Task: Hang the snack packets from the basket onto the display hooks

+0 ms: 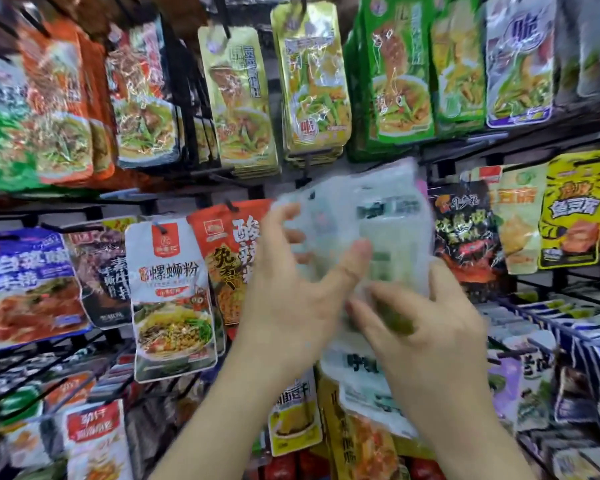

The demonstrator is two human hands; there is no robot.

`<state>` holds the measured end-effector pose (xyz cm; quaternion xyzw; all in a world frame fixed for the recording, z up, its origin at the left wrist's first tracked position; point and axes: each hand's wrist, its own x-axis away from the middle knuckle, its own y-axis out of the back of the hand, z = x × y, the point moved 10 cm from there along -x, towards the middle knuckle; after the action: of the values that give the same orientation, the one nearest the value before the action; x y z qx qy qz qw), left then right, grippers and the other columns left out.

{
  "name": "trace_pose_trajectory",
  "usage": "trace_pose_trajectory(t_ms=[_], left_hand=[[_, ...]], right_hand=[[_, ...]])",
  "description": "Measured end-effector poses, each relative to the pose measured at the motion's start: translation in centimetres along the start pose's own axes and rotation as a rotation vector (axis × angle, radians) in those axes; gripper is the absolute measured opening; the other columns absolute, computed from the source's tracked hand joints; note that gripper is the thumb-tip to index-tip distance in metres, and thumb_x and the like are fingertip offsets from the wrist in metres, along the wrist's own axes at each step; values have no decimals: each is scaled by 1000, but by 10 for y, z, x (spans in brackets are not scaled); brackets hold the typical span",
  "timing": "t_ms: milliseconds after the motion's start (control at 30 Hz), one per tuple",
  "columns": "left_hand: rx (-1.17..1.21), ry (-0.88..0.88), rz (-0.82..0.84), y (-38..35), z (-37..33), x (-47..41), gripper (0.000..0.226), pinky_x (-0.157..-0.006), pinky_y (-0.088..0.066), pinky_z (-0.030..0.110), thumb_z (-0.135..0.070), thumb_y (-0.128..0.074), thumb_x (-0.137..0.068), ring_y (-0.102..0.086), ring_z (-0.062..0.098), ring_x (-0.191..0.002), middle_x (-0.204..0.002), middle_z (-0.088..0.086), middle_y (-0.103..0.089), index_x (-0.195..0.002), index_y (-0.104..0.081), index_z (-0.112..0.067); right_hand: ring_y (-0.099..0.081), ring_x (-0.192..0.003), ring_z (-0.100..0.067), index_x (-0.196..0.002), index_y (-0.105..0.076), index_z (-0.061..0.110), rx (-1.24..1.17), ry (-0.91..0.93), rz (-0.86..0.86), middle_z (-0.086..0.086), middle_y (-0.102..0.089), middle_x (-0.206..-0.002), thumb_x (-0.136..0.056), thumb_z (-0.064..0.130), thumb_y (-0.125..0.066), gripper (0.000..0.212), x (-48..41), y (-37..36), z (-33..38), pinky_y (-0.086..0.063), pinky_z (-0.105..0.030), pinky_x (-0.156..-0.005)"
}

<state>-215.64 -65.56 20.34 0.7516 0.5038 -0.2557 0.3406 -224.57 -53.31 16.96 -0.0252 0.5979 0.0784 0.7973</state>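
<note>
so the pale packets (378,216) sit bunched between both hands — left hand (291,282) pinching the side edge, right hand (433,327) curled round the lower corner; I'd peel one free above the thumbs, keep its hole level, push straight on — can't spot the target hook, too blurry

The single head-worn view faces forward, straight at the display rack (184,109). It stands close enough that hanging packets fill the frame from edge to edge. The wide lens bends the rack's bars toward the corners. The left hand (291,292) and right hand (426,327) rise from the lower edge and meet, motion-blurred, at the pale packets (378,209) near centre frame.
</note>
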Motion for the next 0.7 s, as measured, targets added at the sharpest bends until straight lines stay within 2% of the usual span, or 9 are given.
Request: trace_pose_trajectory(t_ms=[33, 100, 167, 233, 367, 467, 567, 633, 700], left_hand=[[41, 50, 90, -15, 3, 3, 77, -91, -50, 32, -73, -59, -65, -58, 5, -106, -121, -14, -53, -130, -33, -40], [148, 97, 126, -27, 8, 7, 57, -94, -50, 39, -59, -58, -80, -62, 7, -104, -117, -12, -63, -130, -42, -35], [321, 186, -7, -15, 21, 6, 23, -92, -51, 48, -34, -52, -95, -67, 16, -100, -107, -5, -70, -116, -60, -30], [461, 295, -108, -1, 35, 5, 24, -85, -54, 55, -17, -47, -100, -70, 28, -92, -96, 5, -74, -96, -70, -22], [635, 349, -119, 11, 41, 2, 21, -74, -59, 48, -10, -46, -99, -72, 30, -85, -95, 12, -74, -106, -66, -11], [724, 358, -83, 11, 35, 3, 22, -74, -59, 49, -9, -46, -99, -71, 33, -87, -100, 16, -73, -112, -63, -6], [757, 321, -50, 21, 27, 1, 24, -66, -60, 46, -8, -45, -98, -72, 30, -83, -96, 14, -74, -112, -64, -8], [758, 301, -47, 29, 23, -1, 22, -57, -58, 39, -7, -46, -96, -72, 23, -71, -87, 11, -74, -107, -65, -10], [764, 310, -20, 20, 22, 1, 20, -54, -57, 37, -6, -47, -95, -71, 22, -68, -84, 11, -74, -107, -63, -9]], right_hand=[[-54, -76, -15, -81, -73, 12, -7, 45, 18, -13, -61, -104, -89, 29, -60, 23, 2, -4, 7, -45, -24, -63], [-52, -77, -12, -82, -72, 13, -50, 84, 40, -13, -60, -106, -91, 26, -51, 26, 5, -8, 14, -40, -21, -60], [-51, -79, -7, -86, -76, 15, -106, 49, 19, -9, -59, -101, -92, 28, -53, 27, 5, -4, 8, -42, -14, -67], [-51, -79, -3, -88, -78, 17, -134, -17, -10, -2, -58, -95, -90, 32, -57, 26, 2, 2, -5, -44, -12, -69], [-50, -79, 14, -86, -73, 30, -168, -203, -31, 20, -40, -80, -83, 43, -69, 14, -2, 13, -30, -36, 3, -63], [-48, -79, 17, -81, -75, 28, -215, -273, 3, 19, -38, -78, -70, 49, -67, 26, -2, 12, -37, -34, 6, -62], [-45, -81, 21, -83, -75, 26, -124, -209, -17, 21, -32, -78, -71, 50, -66, 29, -4, 20, -33, -32, 6, -63], [-46, -87, 23, -81, -74, 30, -158, -212, 5, 20, -37, -78, -76, 61, -60, 34, -3, 24, -34, -32, 8, -64], [-51, -93, 19, -78, -71, 46, -281, -279, 94, 16, -52, -83, -73, 78, -51, 39, -1, 14, -31, -35, 6, -68]])
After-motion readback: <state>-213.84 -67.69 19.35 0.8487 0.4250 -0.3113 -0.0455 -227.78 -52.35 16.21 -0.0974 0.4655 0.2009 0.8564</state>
